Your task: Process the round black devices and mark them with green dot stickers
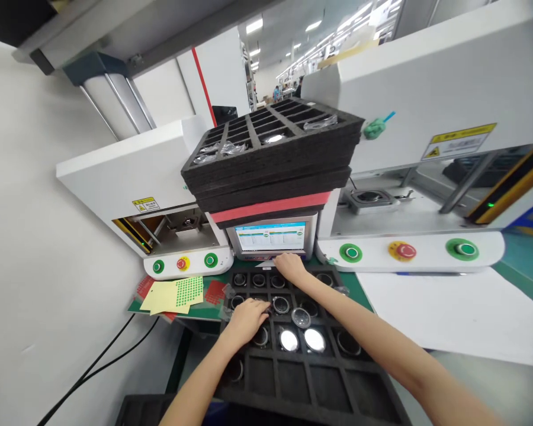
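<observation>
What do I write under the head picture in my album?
Left hand and right hand over a black tray of round parts, near a screen.

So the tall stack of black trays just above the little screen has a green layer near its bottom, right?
Not quite: in the head view, the layer near the bottom is red, not green. The tall stack of black trays is indeed just above the little screen.

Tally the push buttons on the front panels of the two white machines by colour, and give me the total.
Green buttons: 4
Red buttons: 2
Total: 6
</observation>
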{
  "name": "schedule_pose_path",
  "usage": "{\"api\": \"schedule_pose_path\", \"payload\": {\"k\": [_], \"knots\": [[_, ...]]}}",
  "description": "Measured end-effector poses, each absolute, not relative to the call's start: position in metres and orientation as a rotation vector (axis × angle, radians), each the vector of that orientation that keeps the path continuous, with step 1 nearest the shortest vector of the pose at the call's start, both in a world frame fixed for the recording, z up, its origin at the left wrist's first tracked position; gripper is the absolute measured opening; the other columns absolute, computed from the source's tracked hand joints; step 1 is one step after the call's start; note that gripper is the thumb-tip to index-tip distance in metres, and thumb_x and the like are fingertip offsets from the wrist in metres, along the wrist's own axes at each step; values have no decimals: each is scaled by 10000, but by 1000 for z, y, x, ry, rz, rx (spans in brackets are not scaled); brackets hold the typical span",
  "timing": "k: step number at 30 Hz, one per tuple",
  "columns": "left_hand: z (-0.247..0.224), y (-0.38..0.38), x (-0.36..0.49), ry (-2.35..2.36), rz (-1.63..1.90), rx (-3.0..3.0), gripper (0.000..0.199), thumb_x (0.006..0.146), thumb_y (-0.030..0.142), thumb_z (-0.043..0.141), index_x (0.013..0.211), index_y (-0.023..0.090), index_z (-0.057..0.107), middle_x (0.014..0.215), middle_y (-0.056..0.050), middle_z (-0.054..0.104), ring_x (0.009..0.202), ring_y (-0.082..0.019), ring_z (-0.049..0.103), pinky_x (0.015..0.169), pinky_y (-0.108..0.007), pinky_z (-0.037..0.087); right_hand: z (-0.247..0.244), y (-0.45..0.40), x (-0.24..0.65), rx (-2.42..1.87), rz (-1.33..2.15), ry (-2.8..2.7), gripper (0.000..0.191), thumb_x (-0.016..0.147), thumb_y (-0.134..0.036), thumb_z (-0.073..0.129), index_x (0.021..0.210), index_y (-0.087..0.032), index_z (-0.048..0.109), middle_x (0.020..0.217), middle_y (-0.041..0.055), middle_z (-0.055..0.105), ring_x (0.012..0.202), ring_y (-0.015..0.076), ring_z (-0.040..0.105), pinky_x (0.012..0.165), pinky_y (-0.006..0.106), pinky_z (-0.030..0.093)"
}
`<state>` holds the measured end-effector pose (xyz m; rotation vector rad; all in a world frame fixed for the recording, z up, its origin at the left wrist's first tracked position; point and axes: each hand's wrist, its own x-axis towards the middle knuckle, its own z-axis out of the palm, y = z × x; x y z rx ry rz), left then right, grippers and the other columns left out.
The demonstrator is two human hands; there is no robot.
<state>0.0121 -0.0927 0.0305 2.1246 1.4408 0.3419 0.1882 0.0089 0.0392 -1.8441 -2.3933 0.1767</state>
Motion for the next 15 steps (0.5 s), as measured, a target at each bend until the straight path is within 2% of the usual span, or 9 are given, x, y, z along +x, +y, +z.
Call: {"api": "schedule_pose_path", "payload": {"k": [2,5,7,8,10,12,15], "knots": [[37,-98,12,1455,457,2026,213,852,115,572,1007,160,711,1067,-128,756,1024,-309,698,957,-482,517,46,-16,198,-1798,211,-2282,233,972,-343,604,1004,-115,641,941,53,660,824,152,652,766,332,573],[51,-120,21,1442,621,1832,292,968,255,417,1087,138,657,1008,-117,760,830,-235,739,783,-364,580,51,-76,216,-1612,267,-2137,257,999,-294,535,833,-136,652,748,23,666,694,141,660,687,294,573],[63,-141,34,1401,727,1666,391,1008,375,337,1110,131,624,955,-104,756,689,-185,727,669,-295,577,54,-121,226,-1461,305,-2037,293,1014,-303,459,872,-166,676,823,53,710,752,156,690,700,273,581],[69,-150,42,1358,795,1562,411,1001,433,361,1080,130,626,921,-97,753,649,-173,717,642,-279,571,57,-141,228,-1399,324,-1985,315,1024,-321,418,925,-177,680,896,62,725,816,163,703,736,273,590],[81,-165,57,1225,943,1335,389,936,498,522,983,133,648,848,-81,750,621,-164,707,636,-261,567,64,-173,230,-1250,357,-1818,272,1021,-330,432,1022,-193,668,997,59,732,907,164,710,803,264,597],[90,-173,69,1104,1036,1193,322,876,461,650,919,142,662,770,-55,746,592,-145,697,644,-239,567,71,-191,229,-1126,384,-1609,153,986,-259,534,1058,-210,660,1017,38,736,922,154,714,842,245,596],[94,-179,76,1017,1057,1236,173,897,330,658,954,169,684,751,-20,750,614,-115,705,656,-190,561,78,-200,227,-1076,452,-1431,159,921,-127,620,1031,-229,672,990,10,740,874,132,719,832,206,596]]}}
